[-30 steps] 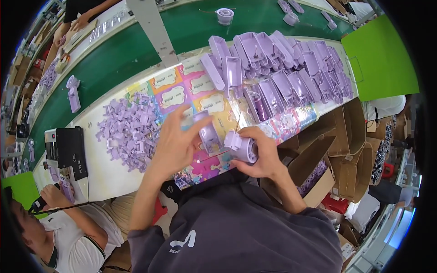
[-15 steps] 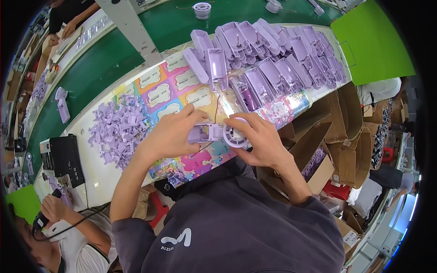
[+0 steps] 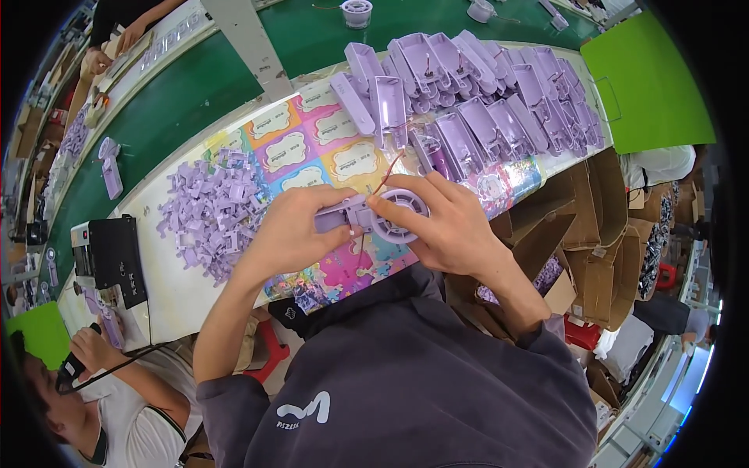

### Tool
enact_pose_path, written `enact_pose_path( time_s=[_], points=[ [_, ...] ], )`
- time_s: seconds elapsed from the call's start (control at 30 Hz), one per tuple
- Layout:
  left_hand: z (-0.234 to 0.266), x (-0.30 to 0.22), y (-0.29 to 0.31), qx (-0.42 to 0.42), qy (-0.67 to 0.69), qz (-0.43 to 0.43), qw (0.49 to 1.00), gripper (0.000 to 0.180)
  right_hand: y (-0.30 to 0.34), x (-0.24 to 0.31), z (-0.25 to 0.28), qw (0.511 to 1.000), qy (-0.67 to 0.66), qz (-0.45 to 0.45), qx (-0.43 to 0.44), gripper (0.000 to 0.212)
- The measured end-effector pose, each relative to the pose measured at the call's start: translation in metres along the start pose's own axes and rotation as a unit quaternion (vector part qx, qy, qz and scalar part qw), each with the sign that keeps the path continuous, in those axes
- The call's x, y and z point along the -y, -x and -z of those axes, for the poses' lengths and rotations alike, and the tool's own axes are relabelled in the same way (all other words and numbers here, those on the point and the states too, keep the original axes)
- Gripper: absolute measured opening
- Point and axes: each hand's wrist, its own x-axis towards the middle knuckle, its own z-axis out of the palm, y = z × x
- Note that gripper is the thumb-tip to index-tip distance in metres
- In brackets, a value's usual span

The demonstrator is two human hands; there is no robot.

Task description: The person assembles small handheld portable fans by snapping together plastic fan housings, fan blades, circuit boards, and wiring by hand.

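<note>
Near, dark sweatshirt [image 3: 437, 374]: white logo [image 3: 304, 409] on the left of its front, a short line of white lettering beneath. Centre, multicoloured sheet [image 3: 271, 122]: dark lettering in pale framed panels, too small to read. Left, black box [image 3: 111, 253]: pale characters on its face, illegible.

Fan part [image 3: 394, 232] between the hands [image 3: 292, 226], small-parts heap [image 3: 212, 207] at left, housings [image 3: 477, 125] behind rightward, conveyor [image 3: 312, 47] beyond, cartons [image 3: 605, 203] at right

Both hands [image 3: 290, 232] hold a lilac fan piece [image 3: 382, 228] over a colourful sheet [image 3: 285, 152], near lilac housings [image 3: 503, 123] and small parts [image 3: 212, 207].
</note>
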Motion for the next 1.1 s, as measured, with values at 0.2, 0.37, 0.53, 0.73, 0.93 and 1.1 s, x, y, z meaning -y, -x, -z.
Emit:
enact_pose_path(
  time_s=[0.2, 0.37, 0.53, 0.73, 0.93, 1.1],
  points=[
    [-0.010, 0.020, 0.014, -0.065, 0.038, 0.004, 0.997, 0.046, -0.006, 0.005, -0.001, 1.000, -0.016, 0.008, -0.001, 0.072],
    [0.000, 0.013, 0.031, -0.020, 0.221, 0.032, 0.975, 0.044, -0.013, 0.008, 0.000, 0.995, -0.097, 0.026, 0.024, 0.069],
    [0.024, 0.003, 0.049, -0.048, 0.230, 0.037, 0.971, 0.038, -0.036, 0.012, -0.007, 0.993, -0.109, 0.049, -0.008, 0.077],
    [0.111, 0.050, 0.037, -0.365, 0.208, 0.049, 0.906, 0.034, -0.063, 0.017, -0.084, 0.976, -0.202, -0.049, -0.068, 0.063],
    [0.227, 0.175, -0.036, -0.482, -0.013, 0.186, 0.856, 0.032, -0.065, 0.037, -0.156, 0.987, -0.151, 0.043, -0.031, 0.048],
    [0.272, 0.268, -0.064, -0.521, 0.184, 0.225, 0.802, 0.035, -0.065, 0.043, -0.169, 0.984, -0.167, 0.014, -0.063, 0.037]
  ],
)
